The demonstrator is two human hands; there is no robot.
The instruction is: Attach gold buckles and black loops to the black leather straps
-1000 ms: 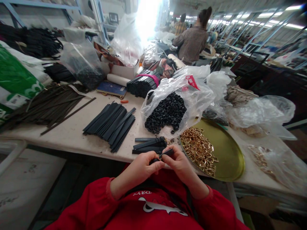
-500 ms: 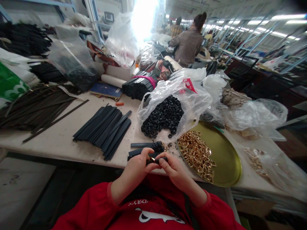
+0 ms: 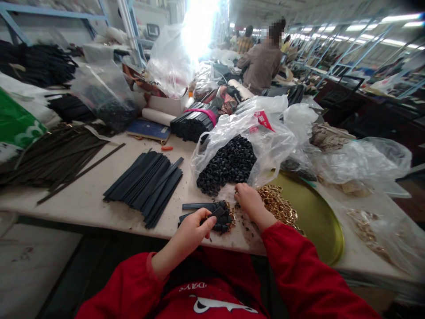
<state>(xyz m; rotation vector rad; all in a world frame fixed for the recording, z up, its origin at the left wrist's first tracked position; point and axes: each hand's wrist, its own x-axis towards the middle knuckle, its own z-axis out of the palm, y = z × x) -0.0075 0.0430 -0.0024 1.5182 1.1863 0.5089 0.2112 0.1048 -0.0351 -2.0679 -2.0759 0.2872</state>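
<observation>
Between thumb and fingers, my left hand (image 3: 195, 226) grips a black strap (image 3: 217, 214), its end sticking out to the right. My right hand (image 3: 249, 199) reaches to the mouth of a clear plastic bag (image 3: 275, 137), fingertips pinched on what looks like a small black strap loop (image 3: 236, 193), mostly covered by the fingers. Many such loops (image 3: 229, 164) fill the bag. Just beyond my left hand lies a small pile of straps with gold buckles (image 3: 228, 217). Gold buckles (image 3: 279, 204) are heaped on a round gold-coloured tray (image 3: 318, 221), partly behind my right forearm.
A stack of black straps (image 3: 142, 186) lies on the left of the table (image 3: 83, 204), with brown strips (image 3: 56, 155) farther left. Behind are a blue notebook (image 3: 149, 129), an orange piece (image 3: 167, 148) and a tied strap bundle (image 3: 192, 124). A co-worker (image 3: 262, 62) stands in the background.
My hands were together on the strap with a gold buckle. The right has let go and moved up and right to the loops; the left keeps the strap.
</observation>
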